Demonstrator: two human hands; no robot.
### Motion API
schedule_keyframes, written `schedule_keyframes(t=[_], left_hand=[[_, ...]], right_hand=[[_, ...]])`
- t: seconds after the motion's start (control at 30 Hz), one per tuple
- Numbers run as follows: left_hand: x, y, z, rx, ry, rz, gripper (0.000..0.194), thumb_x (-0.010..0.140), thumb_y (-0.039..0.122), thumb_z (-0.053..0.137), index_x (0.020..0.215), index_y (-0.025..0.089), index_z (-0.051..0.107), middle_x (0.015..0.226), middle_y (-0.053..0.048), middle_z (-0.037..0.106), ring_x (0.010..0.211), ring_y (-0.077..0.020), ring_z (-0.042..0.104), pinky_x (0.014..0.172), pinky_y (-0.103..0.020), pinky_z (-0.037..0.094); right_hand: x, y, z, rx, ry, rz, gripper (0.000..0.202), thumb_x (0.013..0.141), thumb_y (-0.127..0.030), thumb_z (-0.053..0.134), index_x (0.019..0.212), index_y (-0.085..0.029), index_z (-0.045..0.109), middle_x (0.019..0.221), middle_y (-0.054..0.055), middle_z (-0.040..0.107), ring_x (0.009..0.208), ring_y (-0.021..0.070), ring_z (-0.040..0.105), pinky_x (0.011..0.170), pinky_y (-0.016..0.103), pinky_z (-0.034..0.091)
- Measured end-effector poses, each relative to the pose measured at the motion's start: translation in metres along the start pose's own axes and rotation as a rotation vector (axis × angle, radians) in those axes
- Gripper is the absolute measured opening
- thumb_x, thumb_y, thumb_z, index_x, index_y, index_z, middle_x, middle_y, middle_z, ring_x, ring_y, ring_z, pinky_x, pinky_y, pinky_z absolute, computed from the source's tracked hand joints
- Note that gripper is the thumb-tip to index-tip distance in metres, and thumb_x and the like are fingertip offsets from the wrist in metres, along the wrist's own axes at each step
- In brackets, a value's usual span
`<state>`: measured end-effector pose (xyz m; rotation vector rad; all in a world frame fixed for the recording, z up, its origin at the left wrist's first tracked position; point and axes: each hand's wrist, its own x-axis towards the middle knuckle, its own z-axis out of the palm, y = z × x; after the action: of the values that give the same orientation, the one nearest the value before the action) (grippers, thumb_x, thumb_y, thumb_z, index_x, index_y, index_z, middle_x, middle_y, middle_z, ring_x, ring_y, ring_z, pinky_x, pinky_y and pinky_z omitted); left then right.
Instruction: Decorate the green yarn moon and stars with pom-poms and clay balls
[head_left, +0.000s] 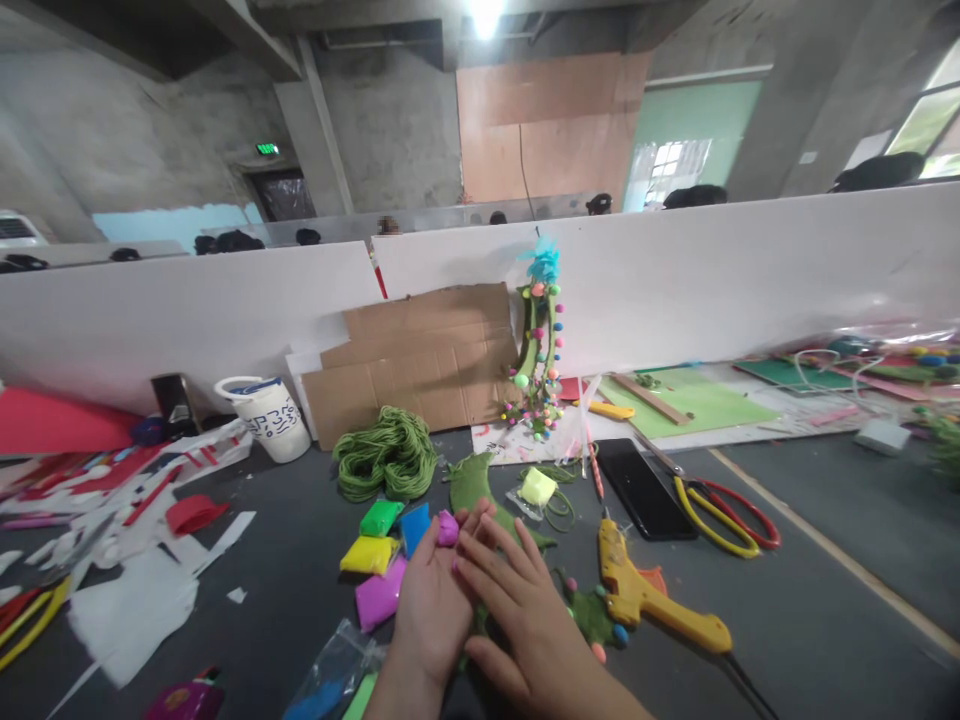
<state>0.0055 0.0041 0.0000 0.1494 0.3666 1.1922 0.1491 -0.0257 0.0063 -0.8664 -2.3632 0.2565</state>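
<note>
So from my end, both hands are out in front, fingers pretty much straight, nothing clenched. My left hand is palm up and my right hand lies palm down partly over it. There's a tiny pink bit showing between them, by the right fingertips; can't tell how much more is hidden under there. A purple lump sits just past the left fingers, right beside the blue pack. Green pack, yellow pack and purple pack are bunched left of my hands.

Green felt runs in behind and under the hands, with the yarn to its left and a pale yellow pack to its right. Over on the right: glue gun, phone, scissors. Farther back, a pom-pom thingy stands beside the cardboard.
</note>
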Motion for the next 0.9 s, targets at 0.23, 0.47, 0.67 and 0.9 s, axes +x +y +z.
schedule_keyframes(t=[0.23,0.47,0.67,0.9], left_hand=[[-0.001,-0.001,0.005,0.042,0.137,0.056,0.038,0.093,0.025,0.034,0.085,0.009,0.068,0.105,-0.016,0.07,0.111,-0.0227,0.058,0.104,-0.037,0.036],[0.001,-0.005,0.0,-0.016,0.05,0.01,0.037,0.092,0.026,0.036,0.085,0.01,0.068,0.106,-0.015,0.07,0.114,-0.0227,0.056,0.105,-0.038,0.034],[-0.002,-0.003,0.007,0.049,0.148,0.06,0.037,0.093,0.025,0.034,0.106,0.005,0.062,0.111,-0.021,0.066,0.115,-0.0253,0.054,0.105,-0.043,0.033],[-0.002,-0.001,0.014,-0.007,0.131,0.087,0.041,0.094,0.026,0.028,0.126,0.013,0.05,0.12,-0.018,0.062,0.114,-0.0236,0.055,0.106,-0.044,0.032]], right_hand=[[0.002,-0.011,0.001,0.146,0.052,-0.075,0.053,0.085,-0.051,0.049,0.125,-0.017,0.05,0.126,0.007,0.057,0.128,0.0251,0.036,0.112,0.047,0.013],[0.005,-0.016,0.002,0.092,0.059,-0.054,0.05,0.084,-0.05,0.051,0.121,-0.016,0.054,0.12,0.009,0.06,0.123,0.0254,0.042,0.112,0.045,0.015],[0.004,-0.012,0.003,-0.027,0.008,-0.08,0.058,0.086,-0.047,0.049,0.134,-0.015,0.042,0.136,0.008,0.047,0.132,0.0264,0.029,0.112,0.048,0.009],[0.006,-0.017,0.007,-0.027,0.049,-0.104,0.063,0.084,-0.057,0.047,0.132,-0.015,0.044,0.131,0.008,0.053,0.13,0.0264,0.033,0.111,0.047,0.013]])
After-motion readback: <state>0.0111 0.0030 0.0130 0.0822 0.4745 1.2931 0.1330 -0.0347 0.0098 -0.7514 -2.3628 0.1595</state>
